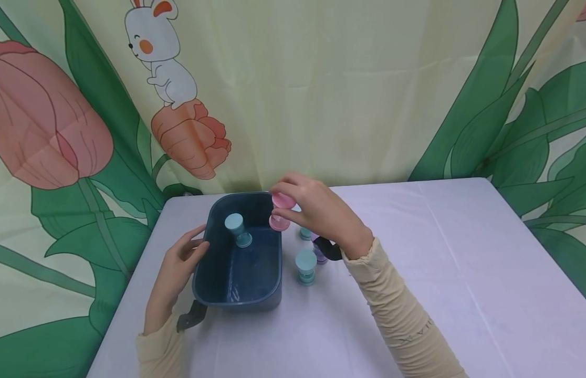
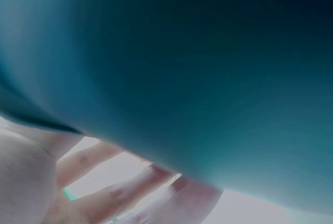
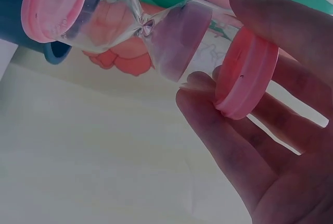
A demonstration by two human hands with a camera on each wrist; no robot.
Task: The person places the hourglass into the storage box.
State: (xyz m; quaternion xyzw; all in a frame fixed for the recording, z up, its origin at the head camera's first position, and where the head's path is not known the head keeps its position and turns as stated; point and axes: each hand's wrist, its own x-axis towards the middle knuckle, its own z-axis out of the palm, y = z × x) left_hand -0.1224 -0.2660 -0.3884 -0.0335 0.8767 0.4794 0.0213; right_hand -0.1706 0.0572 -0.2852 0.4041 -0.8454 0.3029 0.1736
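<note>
In my right hand [image 1: 316, 207] is a pink-capped sand timer [image 3: 177, 41], pinched by one end cap between thumb and fingers. It hangs tilted over the right rim of the dark blue bin [image 1: 241, 303], with purplish sand in its glass. Inside the bin leans a teal-capped sand timer [image 1: 238, 230]. My left hand [image 1: 177, 268] rests against the bin's outer left side, its fingers loosely extended along the wall in the left wrist view.
To the right of the bin stands another teal sand timer [image 1: 305, 266]. Behind it, a purple one [image 1: 321, 257] and a further teal one [image 1: 305, 233] are partly hidden by my right hand and wrist strap. A patterned curtain [image 1: 321, 105] hangs behind the white table [image 1: 416, 294].
</note>
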